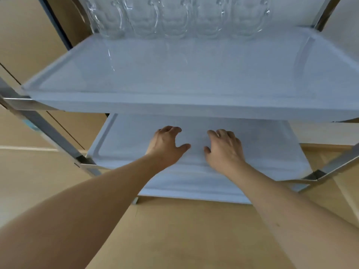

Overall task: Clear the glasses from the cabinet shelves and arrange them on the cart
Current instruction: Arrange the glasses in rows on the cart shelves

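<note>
Glasses [174, 16], 5 in a row, 2 cart shelves, 2 empty hands

A row of clear glasses [174, 18] stands along the far edge of the cart's upper shelf [194, 78], side by side and close together, their tops cut off at the upper edge of the view and their outlines blurred. They look ribbed or dimpled. The cart [48, 131] has pale blue-white tray shelves with raised rims, carried on shiny metal legs. Its lower shelf [124, 136] sits directly beneath.
</note>
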Action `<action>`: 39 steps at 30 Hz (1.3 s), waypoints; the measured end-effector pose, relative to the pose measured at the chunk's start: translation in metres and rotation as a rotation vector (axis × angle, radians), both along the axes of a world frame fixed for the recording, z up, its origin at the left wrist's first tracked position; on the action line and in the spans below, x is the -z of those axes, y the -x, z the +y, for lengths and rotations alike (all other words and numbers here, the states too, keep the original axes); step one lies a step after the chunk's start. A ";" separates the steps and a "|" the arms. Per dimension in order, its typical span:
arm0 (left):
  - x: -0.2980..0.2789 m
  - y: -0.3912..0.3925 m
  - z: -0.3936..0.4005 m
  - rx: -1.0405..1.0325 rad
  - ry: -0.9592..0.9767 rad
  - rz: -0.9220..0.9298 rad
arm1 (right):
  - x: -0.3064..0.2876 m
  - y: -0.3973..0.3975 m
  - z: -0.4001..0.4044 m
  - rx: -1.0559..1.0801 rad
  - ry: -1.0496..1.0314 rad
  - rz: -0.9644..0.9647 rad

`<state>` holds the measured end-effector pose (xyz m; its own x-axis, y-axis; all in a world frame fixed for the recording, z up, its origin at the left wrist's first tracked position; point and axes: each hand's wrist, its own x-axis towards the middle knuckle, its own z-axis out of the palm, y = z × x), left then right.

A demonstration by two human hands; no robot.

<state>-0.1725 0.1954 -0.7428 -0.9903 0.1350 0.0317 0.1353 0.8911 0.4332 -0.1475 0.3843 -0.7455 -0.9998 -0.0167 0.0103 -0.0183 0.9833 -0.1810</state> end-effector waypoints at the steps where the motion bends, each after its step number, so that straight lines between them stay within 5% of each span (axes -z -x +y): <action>1: -0.011 -0.011 -0.001 0.011 0.009 -0.031 | -0.011 -0.011 -0.003 -0.003 0.008 -0.023; 13: -0.229 -0.148 0.004 0.059 0.039 -0.310 | -0.215 -0.150 0.001 0.072 0.159 -0.284; 24: -0.397 -0.207 0.090 0.190 0.103 -0.262 | -0.384 -0.225 0.090 0.185 0.170 -0.253; 39: -0.492 -0.197 0.356 0.725 0.055 -0.032 | -0.456 -0.296 0.289 0.715 0.228 -0.071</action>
